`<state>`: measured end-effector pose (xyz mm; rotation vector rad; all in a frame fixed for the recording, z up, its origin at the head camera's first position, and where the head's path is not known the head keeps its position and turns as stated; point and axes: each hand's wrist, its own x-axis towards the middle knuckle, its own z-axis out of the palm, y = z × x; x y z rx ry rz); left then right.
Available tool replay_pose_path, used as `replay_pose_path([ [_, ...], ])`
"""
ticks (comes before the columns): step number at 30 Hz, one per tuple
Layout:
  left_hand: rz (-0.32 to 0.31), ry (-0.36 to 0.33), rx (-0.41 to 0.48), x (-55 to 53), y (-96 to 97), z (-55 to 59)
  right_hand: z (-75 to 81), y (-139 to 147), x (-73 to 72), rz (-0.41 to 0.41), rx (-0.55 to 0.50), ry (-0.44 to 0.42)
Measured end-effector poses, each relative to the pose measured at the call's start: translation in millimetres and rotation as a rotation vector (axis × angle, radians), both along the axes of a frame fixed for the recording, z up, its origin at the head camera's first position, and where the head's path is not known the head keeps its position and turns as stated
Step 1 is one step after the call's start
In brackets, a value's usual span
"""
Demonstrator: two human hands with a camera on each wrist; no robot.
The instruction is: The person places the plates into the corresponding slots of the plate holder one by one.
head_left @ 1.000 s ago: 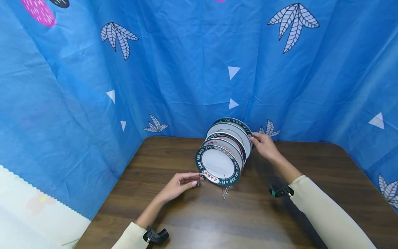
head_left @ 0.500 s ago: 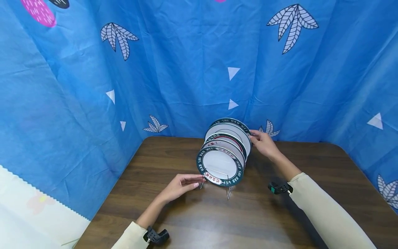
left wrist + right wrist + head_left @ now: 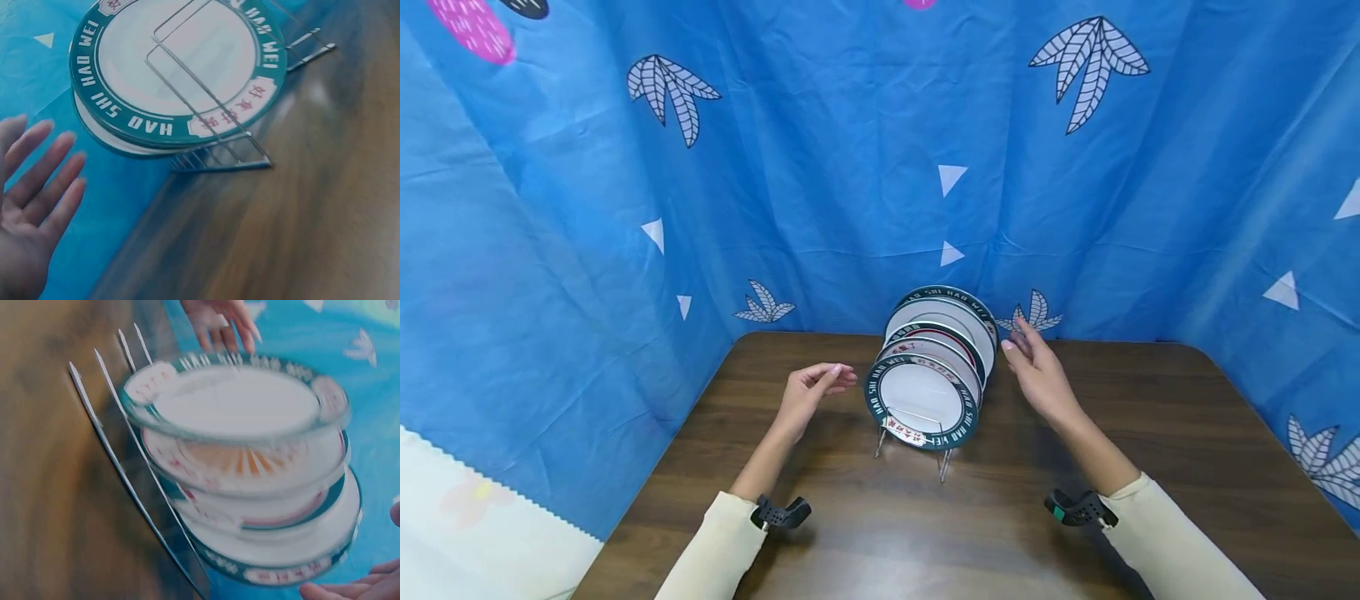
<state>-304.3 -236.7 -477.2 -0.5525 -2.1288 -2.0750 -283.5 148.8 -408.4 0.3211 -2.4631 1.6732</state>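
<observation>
Several round plates stand on edge, one behind another, in a metal wire rack (image 3: pixel 943 468). The front plate (image 3: pixel 920 396) has a white middle and a dark green rim with white letters. Behind it, the rearmost plate (image 3: pixel 943 292) has a similar green rim. My left hand (image 3: pixel 812 392) hovers left of the plates, apart from them, its fingers loosely extended; the left wrist view shows the left hand (image 3: pixel 37 200) with spread fingers. To the right of the plates is my right hand (image 3: pixel 1041 379), fingers extended and holding nothing. In the right wrist view the plates (image 3: pixel 237 400) are blurred.
The rack stands on a brown wooden table (image 3: pixel 985 533). A blue patterned curtain (image 3: pixel 850 167) hangs close behind the table and along its left side. White cloth (image 3: pixel 482 525) shows at the lower left.
My left hand has left the rack's front corner and moved up and left. My right hand has let go of the rear plate's edge. The rack turned slightly between the first two frames.
</observation>
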Motion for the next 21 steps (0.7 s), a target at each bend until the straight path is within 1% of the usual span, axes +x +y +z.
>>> replay_pose_path([
  [2,0.045,0.000,0.026,-6.1,4.5,0.0,-3.8,-8,8.4,0.005,-0.016,-0.005],
  [4,0.058,-0.017,0.020,-11.2,11.5,-1.2,-7.7,-16,16.2,0.005,-0.023,-0.023],
  [7,0.025,-0.060,-0.005,-16.7,24.8,-5.4,-13.5,-28,26.3,0.003,-0.036,-0.071],
  [9,0.006,-0.097,-0.023,-18.1,34.1,-9.0,-17.8,-36,31.4,0.003,-0.033,-0.100],
  [11,-0.022,-0.132,-0.008,-18.3,42.9,-11.9,-22.1,-43,34.3,0.006,-0.033,-0.114],
  [14,-0.065,-0.173,0.024,-17.1,53.9,-14.2,-28.4,-49,35.2,0.015,-0.051,-0.108],
  [18,-0.138,-0.194,0.088,-15.6,62.4,-15.0,-33.7,-52,33.6,0.025,-0.073,-0.102],
  [21,-0.174,-0.180,0.103,-14.8,64.3,-16.0,-36.7,-53,31.9,0.026,-0.056,-0.117],
])
